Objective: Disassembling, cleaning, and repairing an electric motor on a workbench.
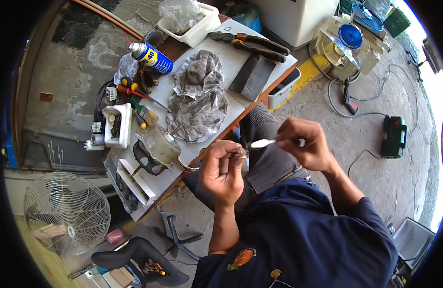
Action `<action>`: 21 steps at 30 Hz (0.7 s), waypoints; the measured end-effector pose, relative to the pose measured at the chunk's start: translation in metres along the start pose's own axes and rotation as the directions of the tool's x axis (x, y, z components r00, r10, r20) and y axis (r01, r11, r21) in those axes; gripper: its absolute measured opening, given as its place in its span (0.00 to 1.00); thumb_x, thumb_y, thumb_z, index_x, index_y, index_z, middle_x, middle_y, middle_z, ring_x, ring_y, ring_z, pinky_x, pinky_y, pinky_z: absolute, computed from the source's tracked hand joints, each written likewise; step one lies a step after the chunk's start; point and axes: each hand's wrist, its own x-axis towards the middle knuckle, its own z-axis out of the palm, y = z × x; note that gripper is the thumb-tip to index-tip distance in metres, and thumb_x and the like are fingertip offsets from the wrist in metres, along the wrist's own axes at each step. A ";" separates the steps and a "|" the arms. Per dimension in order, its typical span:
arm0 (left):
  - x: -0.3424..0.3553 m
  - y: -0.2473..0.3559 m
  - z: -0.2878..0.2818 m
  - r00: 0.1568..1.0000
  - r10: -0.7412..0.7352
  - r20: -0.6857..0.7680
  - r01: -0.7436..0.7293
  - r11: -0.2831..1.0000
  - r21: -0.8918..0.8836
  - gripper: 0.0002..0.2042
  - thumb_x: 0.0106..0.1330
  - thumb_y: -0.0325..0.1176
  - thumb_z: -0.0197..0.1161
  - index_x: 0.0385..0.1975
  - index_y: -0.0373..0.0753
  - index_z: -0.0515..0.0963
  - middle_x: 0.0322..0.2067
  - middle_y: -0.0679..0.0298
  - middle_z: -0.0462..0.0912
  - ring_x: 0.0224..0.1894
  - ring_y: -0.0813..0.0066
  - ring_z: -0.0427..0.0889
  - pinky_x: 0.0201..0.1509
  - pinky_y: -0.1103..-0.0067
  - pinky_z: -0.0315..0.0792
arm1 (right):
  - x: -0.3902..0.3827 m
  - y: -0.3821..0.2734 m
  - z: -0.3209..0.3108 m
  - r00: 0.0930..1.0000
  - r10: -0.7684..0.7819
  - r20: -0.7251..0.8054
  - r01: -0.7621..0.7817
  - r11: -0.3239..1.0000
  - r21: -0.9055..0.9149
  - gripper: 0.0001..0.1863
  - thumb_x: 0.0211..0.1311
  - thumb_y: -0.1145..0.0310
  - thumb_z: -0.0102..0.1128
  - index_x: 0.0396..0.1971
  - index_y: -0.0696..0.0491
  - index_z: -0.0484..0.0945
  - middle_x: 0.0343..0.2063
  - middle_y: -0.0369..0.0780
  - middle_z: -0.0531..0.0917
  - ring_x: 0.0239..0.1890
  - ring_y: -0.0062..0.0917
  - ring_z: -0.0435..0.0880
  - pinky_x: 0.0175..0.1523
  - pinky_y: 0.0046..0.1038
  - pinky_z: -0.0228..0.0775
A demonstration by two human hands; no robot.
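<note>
My right hand (pixel 309 144) is closed around the handle of a small white plastic spoon (pixel 263 143). The spoon's rounded end points left, toward my other hand. My left hand (pixel 222 172) is raised above my lap, its thumb and fingers pinched together. A tiny dark thing seems to sit at those fingertips, too small to name. Near that hand, on the table (pixel 188 156), stands a cloudy plastic housing (pixel 159 145) with a dark part beside it. Crumpled, stained rags (pixel 200 115) lie just beyond.
On the table are a blue spray can (pixel 152 57), a brush (pixel 145 114), large pliers (pixel 250 44), a dark block (pixel 252 77) and a white tub (pixel 190 24). A fan (pixel 68 213) stands at left. A green-black case (pixel 394 138) and hoses lie on the floor at right.
</note>
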 end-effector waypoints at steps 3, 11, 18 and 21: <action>0.005 -0.004 -0.005 0.999 0.000 -0.048 -0.017 0.935 -0.355 0.14 0.72 0.25 0.69 0.54 0.36 0.77 0.45 0.59 0.81 0.44 0.70 0.77 0.51 0.69 0.77 | -0.010 -0.003 -0.009 0.994 0.077 -0.084 -0.078 0.997 -0.017 0.03 0.64 0.81 0.69 0.33 0.57 0.83 0.33 0.37 0.85 0.27 0.19 0.72 0.35 0.21 0.63; 0.012 0.001 -0.004 0.998 -0.058 -0.023 0.025 0.718 -0.695 0.13 0.72 0.27 0.71 0.52 0.38 0.76 0.42 0.63 0.77 0.42 0.73 0.72 0.47 0.75 0.71 | -0.008 0.006 0.000 0.976 0.107 -0.187 -0.096 0.993 0.071 0.03 0.65 0.80 0.70 0.35 0.57 0.84 0.29 0.33 0.82 0.27 0.16 0.70 0.35 0.20 0.62; 0.011 -0.002 -0.008 0.998 -0.062 -0.027 0.021 0.665 -0.747 0.15 0.70 0.23 0.69 0.54 0.37 0.76 0.41 0.60 0.79 0.40 0.71 0.74 0.47 0.71 0.74 | -0.001 0.006 0.007 0.980 0.107 -0.169 -0.092 0.991 0.095 0.03 0.67 0.78 0.71 0.35 0.56 0.84 0.29 0.33 0.82 0.27 0.15 0.69 0.36 0.19 0.62; 0.010 -0.003 -0.009 0.998 -0.061 -0.027 0.020 0.657 -0.754 0.15 0.71 0.24 0.69 0.54 0.37 0.76 0.41 0.59 0.79 0.41 0.71 0.74 0.48 0.71 0.75 | -0.001 0.006 0.009 0.980 0.129 -0.152 -0.115 0.989 0.098 0.03 0.67 0.78 0.71 0.36 0.57 0.84 0.30 0.34 0.82 0.28 0.16 0.70 0.37 0.19 0.62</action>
